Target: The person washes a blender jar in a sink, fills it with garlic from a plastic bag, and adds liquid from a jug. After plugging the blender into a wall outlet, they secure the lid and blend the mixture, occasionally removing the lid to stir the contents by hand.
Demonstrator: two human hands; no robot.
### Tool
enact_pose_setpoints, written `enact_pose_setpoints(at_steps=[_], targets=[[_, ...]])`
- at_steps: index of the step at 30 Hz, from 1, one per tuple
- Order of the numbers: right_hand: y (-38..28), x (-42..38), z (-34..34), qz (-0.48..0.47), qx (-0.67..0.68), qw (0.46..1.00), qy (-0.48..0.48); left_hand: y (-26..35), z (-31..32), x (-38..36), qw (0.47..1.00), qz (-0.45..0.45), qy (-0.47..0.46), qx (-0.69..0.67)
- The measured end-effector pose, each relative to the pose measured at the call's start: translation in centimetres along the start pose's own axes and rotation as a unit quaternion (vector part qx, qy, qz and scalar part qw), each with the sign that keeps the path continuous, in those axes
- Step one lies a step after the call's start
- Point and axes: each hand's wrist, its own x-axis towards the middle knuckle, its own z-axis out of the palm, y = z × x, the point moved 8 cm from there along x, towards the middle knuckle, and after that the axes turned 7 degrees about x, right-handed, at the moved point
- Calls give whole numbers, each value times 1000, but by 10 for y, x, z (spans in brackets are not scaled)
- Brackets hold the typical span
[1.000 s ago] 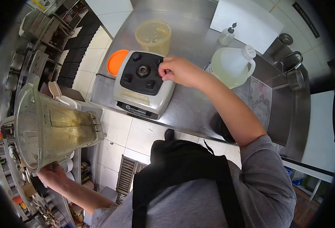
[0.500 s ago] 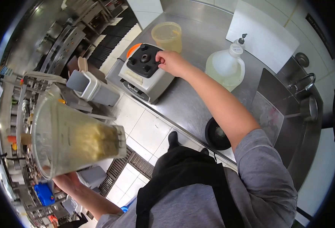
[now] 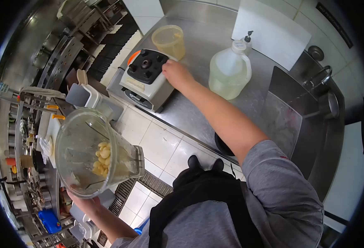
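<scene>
Our left hand (image 3: 85, 203) holds the jug (image 3: 123, 163) near its rim: stiff-looking, likely slick, best supported underneath. At the base (image 3: 160, 93), our right hand (image 3: 176, 73) shows a grip we cannot tell.

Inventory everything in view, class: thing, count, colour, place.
Counter: 1, silver, centre
Blender base: 1, grey, on counter
Half-hidden item: 1, orange, behind base
Tub: 1, yellowish, beyond base
Jug: 1, translucent, beside base
Pump bottle: 1, clear, behind jug
Board: 1, white, behind bottle
Sink: 1, silver, right
Tap: 1, silver, at sink
Pan: 1, silver, at sink
Blender jar: 1, clear, lower left
Pieces: several, yellowish, inside jar
Shelf items: many, mixed, left
Apron: 1, black, lower centre
Shoes: 2, black, beyond apron
Left hand: 1, bare, holding jar
Right hand: 1, bare, against base
</scene>
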Motion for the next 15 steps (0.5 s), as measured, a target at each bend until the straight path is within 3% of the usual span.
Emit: enact_pose_setpoints(at_steps=[5,7,8,9,11,12,13,15], targets=[[-5,-27,-23,18,-50,999,2,-13,19,19,999,3,-26,-34],[-8,-76,-58,121,149,980,-55,-17,23,25,1000,-4,-14,-16],[-6,-104,-87,133,154,979,-26,-21,23,29,1000,-8,8,4],[0,-137,-118,145,155,977,5,-33,22,37,999,-12,-35,-27],[30,-218,-190,248,141,952,110,-30,46,35,996,-43,-57,-58],[58,-264,-228,304,76,938,150,-21,61,30,996,-32,-75,-33],[95,-316,-261,296,62,927,220,-15,76,28,994,-33,-91,-42],[147,-409,-317,466,-240,847,91,-7,98,20,993,-45,-96,-53]])
